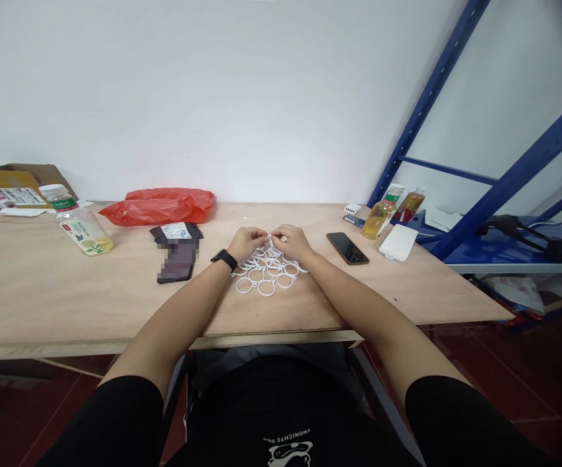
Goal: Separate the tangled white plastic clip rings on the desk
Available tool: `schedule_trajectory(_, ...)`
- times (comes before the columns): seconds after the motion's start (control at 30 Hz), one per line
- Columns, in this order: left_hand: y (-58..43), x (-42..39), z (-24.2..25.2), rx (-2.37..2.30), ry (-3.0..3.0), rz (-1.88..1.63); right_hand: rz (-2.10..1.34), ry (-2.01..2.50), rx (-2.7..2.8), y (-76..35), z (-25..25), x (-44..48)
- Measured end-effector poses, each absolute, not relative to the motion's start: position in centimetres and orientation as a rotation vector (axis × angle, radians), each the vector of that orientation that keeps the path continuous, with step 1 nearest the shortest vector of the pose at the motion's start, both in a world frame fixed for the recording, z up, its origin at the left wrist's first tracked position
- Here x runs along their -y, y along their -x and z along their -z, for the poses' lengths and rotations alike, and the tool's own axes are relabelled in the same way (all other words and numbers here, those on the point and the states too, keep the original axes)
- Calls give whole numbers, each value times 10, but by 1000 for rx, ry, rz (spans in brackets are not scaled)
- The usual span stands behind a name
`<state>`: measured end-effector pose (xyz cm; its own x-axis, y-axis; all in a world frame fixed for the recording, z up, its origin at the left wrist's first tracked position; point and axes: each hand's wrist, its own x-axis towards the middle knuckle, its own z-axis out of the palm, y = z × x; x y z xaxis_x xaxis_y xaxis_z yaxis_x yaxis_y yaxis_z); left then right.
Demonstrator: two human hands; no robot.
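Several white plastic rings (266, 287), some joined to one another by small connectors, lie in a cluster on the wooden table (129, 305). Above the far side of this cluster, my left hand (247, 243) and my right hand (291, 242) meet, fingertips almost touching. Both hands are closed in a pinch on a small white piece (269, 239) between them, which looks like the connector of a ring. The fingers hide its exact shape. A black watch (225, 259) sits on my left wrist.
Left of my hands are a dark phone-like item (178, 263), a red plastic bag (164, 206), a drink bottle (83, 227) and a cardboard box (28, 185). On the right lie a phone (347, 248), a white case (398, 242) and another bottle (380, 215), near a blue metal frame (426, 107).
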<state>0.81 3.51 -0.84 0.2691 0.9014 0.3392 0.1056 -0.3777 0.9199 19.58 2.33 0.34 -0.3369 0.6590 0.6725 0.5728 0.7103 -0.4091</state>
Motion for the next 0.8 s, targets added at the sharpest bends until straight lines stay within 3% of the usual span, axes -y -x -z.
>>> schedule_trajectory(0.8,-10,-36,4,-959,-1781,-1377,-130,917,2008,-196,1,-33)
